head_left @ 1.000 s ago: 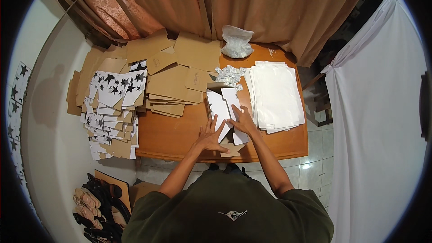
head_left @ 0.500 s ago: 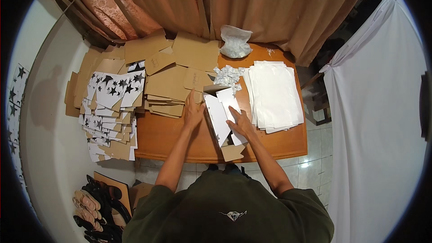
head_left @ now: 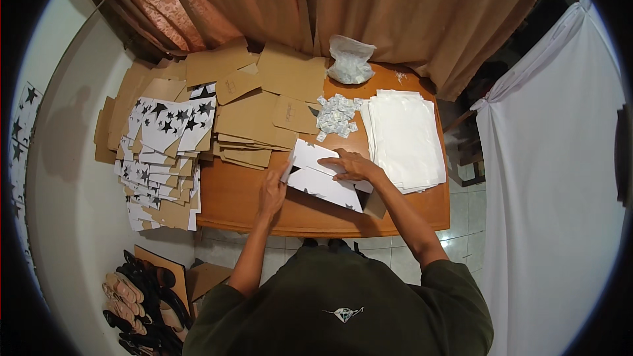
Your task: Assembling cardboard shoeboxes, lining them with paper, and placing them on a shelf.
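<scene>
A white cardboard box [head_left: 323, 188] with black stars lies slantwise on the table in front of me, its top panels folded over. At its left end my left hand [head_left: 271, 192] grips the edge, thumb and fingers against the white end flap. Across the top panel lies my right hand [head_left: 351, 166], fingers apart and pressing near the seam. A plain brown flap [head_left: 376, 206] sticks out at the box's right end, partly behind my right forearm. Just beyond the box is a pile of small white sachets [head_left: 337, 117].
Star-printed cardboard pieces [head_left: 158, 158] are heaped at the left, beside stacked brown flattened boxes [head_left: 254, 118]. White paper sheets [head_left: 405, 138] lie at the right of the wooden table [head_left: 231, 191]. A clear plastic bag [head_left: 351, 62] stands at the back.
The box has turned so its near end points further right, and its top panels are now closed over. My left hand has moved nearer to me, onto its left end.
</scene>
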`<state>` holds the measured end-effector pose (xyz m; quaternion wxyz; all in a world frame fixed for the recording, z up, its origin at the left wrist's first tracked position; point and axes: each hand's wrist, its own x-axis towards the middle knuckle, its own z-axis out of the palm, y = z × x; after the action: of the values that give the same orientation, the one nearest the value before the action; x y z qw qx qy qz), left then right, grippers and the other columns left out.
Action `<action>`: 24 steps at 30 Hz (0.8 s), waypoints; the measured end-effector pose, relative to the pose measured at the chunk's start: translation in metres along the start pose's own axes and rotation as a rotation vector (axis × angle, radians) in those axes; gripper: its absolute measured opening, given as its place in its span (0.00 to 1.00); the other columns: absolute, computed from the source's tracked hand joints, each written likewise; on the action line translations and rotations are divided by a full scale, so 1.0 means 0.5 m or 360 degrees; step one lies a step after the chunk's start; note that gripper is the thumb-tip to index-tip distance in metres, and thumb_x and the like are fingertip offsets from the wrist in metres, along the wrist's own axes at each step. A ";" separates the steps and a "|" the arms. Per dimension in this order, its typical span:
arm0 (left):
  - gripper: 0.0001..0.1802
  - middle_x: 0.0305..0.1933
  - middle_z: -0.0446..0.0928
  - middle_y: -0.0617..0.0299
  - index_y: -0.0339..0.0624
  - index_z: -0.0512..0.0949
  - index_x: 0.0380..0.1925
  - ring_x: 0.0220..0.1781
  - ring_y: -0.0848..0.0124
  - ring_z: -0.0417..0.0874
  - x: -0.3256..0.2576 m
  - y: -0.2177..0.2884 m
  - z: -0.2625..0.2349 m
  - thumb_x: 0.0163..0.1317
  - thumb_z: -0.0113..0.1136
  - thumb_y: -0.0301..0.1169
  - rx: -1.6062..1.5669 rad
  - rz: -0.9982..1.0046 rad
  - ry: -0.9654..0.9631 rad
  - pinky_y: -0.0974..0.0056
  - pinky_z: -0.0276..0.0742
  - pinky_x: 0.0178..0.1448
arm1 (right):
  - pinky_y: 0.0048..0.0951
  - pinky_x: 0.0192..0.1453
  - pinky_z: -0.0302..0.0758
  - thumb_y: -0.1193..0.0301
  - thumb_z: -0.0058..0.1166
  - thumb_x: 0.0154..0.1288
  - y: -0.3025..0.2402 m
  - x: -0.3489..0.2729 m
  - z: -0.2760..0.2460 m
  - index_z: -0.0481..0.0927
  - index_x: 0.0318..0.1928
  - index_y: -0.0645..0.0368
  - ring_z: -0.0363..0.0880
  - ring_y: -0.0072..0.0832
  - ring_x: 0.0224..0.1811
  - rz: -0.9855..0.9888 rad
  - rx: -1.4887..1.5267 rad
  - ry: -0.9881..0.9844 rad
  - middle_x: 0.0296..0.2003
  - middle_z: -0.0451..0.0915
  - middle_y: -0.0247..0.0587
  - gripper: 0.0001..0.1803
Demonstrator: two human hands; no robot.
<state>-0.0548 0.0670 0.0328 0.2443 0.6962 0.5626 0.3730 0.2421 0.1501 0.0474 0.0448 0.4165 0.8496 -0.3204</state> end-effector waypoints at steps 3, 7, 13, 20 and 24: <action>0.32 0.56 0.76 0.48 0.55 0.73 0.69 0.57 0.48 0.80 -0.032 -0.005 0.002 0.64 0.57 0.22 0.0062 -0.0077 -0.0101 0.53 0.78 0.60 | 0.65 0.76 0.58 0.58 0.66 0.64 -0.014 0.025 0.008 0.65 0.73 0.24 0.58 0.54 0.77 0.0064 -0.0125 -0.0107 0.73 0.60 0.56 0.39; 0.32 0.70 0.68 0.48 0.55 0.74 0.68 0.68 0.45 0.72 -0.033 0.003 0.027 0.63 0.66 0.43 0.0183 -0.0236 -0.0265 0.48 0.71 0.69 | 0.74 0.77 0.50 0.58 0.69 0.61 0.008 0.049 0.025 0.66 0.71 0.18 0.59 0.55 0.76 0.0086 -0.0038 -0.0071 0.73 0.60 0.54 0.40; 0.34 0.75 0.64 0.43 0.49 0.73 0.68 0.77 0.42 0.63 -0.010 -0.021 0.055 0.66 0.63 0.50 0.0347 -0.0004 -0.0238 0.45 0.62 0.76 | 0.71 0.76 0.53 0.56 0.69 0.61 -0.035 0.075 0.042 0.76 0.63 0.34 0.61 0.55 0.75 0.0088 -0.0187 0.0217 0.73 0.61 0.50 0.30; 0.27 0.73 0.66 0.40 0.54 0.77 0.65 0.78 0.36 0.59 -0.005 -0.008 0.068 0.66 0.61 0.43 0.0162 -0.0063 -0.0360 0.40 0.59 0.77 | 0.63 0.71 0.62 0.52 0.65 0.64 -0.070 0.102 0.060 0.77 0.60 0.42 0.71 0.50 0.68 0.0077 -0.0291 0.0414 0.63 0.73 0.49 0.26; 0.26 0.73 0.66 0.40 0.55 0.78 0.64 0.78 0.36 0.58 -0.006 -0.008 0.069 0.65 0.61 0.41 0.0219 -0.0111 -0.0407 0.40 0.59 0.77 | 0.63 0.69 0.61 0.58 0.59 0.69 -0.062 0.105 0.072 0.80 0.58 0.44 0.76 0.51 0.62 -0.0020 -0.0345 0.0494 0.54 0.76 0.52 0.19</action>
<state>-0.0301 0.0677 0.0082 0.2786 0.7331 0.5750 0.2332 0.1784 0.1508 0.0169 -0.0441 0.4483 0.8784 -0.1594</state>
